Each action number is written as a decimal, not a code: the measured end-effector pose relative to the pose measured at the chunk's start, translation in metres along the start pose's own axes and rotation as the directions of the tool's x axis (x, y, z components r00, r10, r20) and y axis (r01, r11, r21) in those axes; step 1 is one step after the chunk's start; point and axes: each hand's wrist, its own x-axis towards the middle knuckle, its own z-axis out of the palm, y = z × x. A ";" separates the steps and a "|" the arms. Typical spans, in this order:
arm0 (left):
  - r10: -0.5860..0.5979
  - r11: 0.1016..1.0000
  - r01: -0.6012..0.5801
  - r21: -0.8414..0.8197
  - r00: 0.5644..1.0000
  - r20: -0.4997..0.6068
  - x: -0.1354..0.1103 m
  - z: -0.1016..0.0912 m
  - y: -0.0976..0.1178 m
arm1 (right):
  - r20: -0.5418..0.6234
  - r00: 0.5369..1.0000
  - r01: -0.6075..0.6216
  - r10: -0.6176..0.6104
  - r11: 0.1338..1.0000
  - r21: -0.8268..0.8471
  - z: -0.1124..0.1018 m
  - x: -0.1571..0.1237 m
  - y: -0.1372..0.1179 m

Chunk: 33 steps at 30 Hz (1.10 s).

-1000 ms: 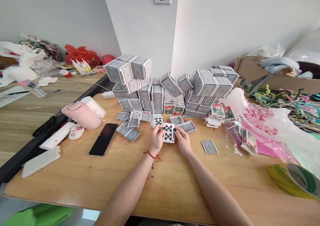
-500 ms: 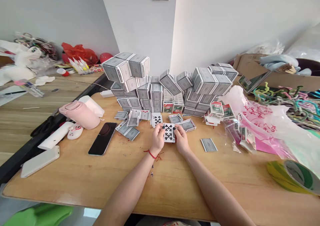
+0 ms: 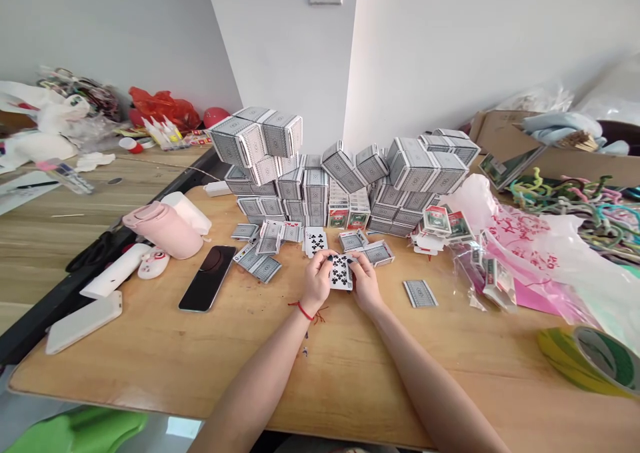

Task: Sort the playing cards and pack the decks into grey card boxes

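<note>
Wooden table (image 3: 350, 386): stacked card boxes (image 3: 305, 186), loose playing cards (image 3: 420, 293), black smartphone (image 3: 207, 278).

light: bright, even | shadows: faint, soft | table edge (image 3: 125, 403): bowed, wide-angle | focus: sharp

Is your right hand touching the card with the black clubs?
Touching. The head view shows the right hand with its fingertips resting on the edge of the playing card.

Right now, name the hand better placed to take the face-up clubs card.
Left, likely: the left hand sits nearest that white clubs playing card; the right hand lies beyond the held card.
</note>
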 end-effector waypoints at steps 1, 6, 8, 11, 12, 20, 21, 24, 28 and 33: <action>0.013 1.000 -0.013 0.014 1.000 0.004 0.000 0.000 0.001 | -0.008 1.000 0.002 -0.002 1.000 0.029 0.000 0.000 -0.001; 0.073 0.993 -0.074 0.088 0.997 0.013 -0.003 -0.001 0.006 | -0.018 0.999 -0.040 0.044 0.984 0.172 0.002 -0.001 -0.003; 0.090 0.989 -0.092 0.114 0.996 0.022 -0.004 -0.002 0.007 | -0.009 0.998 -0.059 0.063 0.977 0.205 0.001 -0.001 -0.004; 0.103 0.983 -0.110 0.148 0.993 0.059 -0.005 -0.003 0.005 | 0.023 0.998 -0.065 0.061 0.966 0.251 -0.003 0.000 -0.005; 0.104 0.981 -0.114 0.159 0.992 0.075 -0.004 -0.003 0.004 | 0.046 0.997 -0.076 0.067 0.961 0.265 -0.005 0.000 -0.006; 0.144 0.968 -0.163 0.189 0.983 0.109 0.001 -0.012 0.007 | 0.186 0.951 -0.287 0.246 0.927 0.240 -0.009 0.005 -0.008; 0.143 0.968 -0.164 0.188 0.983 0.117 0.002 -0.014 0.008 | 0.219 0.942 -0.302 0.254 0.926 0.225 -0.010 0.005 -0.007; 0.105 0.977 -0.132 0.170 0.982 0.159 0.005 -0.018 0.011 | 0.238 0.940 -0.290 0.247 0.942 0.170 -0.014 0.007 -0.004; 0.039 0.995 -0.057 0.082 0.979 0.202 0.009 -0.021 0.011 | 0.156 0.974 -0.185 0.164 0.974 0.131 -0.014 0.009 0.001; -0.028 0.998 0.023 0.053 0.995 0.095 0.009 -0.010 0.002 | 0.089 0.994 -0.063 0.063 0.998 -0.001 -0.009 0.007 0.005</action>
